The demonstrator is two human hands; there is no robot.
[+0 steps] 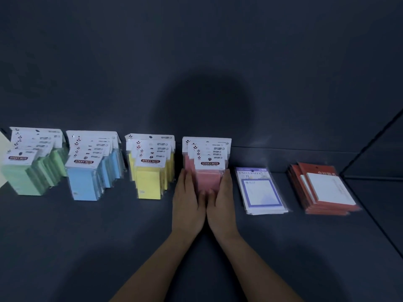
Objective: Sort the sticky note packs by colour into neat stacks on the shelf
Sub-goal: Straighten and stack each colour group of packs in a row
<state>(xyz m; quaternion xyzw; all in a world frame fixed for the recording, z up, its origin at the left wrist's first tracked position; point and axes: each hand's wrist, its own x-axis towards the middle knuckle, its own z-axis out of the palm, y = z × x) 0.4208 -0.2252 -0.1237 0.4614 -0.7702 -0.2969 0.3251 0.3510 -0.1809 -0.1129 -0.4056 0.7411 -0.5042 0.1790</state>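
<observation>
Head view: left hand [188, 201] and right hand [222, 202], fingers straight and gripping nothing, press flat against either side of the pink stack [208, 171] on the shelf [87, 236].

Dim light: matte dark grey shelf [87, 247] runs back to a plain dark grey wall [196, 40], round shadow [202, 105] mid-wall, dark side panel [383, 153] closing off the right end.

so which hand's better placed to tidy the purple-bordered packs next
Probably right: the right hand flanks the pink stack on the side nearest the purple-bordered packs; the left hand flanks its far side.
</observation>
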